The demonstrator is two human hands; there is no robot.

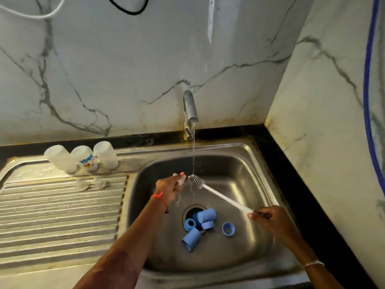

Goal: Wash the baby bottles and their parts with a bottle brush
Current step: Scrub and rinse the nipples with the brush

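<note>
My right hand grips the end of a white bottle brush, whose grey bristle head sits under the running water. My left hand pinches a small clear part, likely a nipple, just left of the brush head. Several blue caps and rings lie around the drain in the steel sink. Three clear baby bottles stand upside down at the back of the drainboard. Two clear nipples sit in front of them.
The tap runs a thin stream into the basin. The ribbed steel drainboard spreads to the left. A black counter edge and marble walls close in the back and right. A blue hose hangs on the right wall.
</note>
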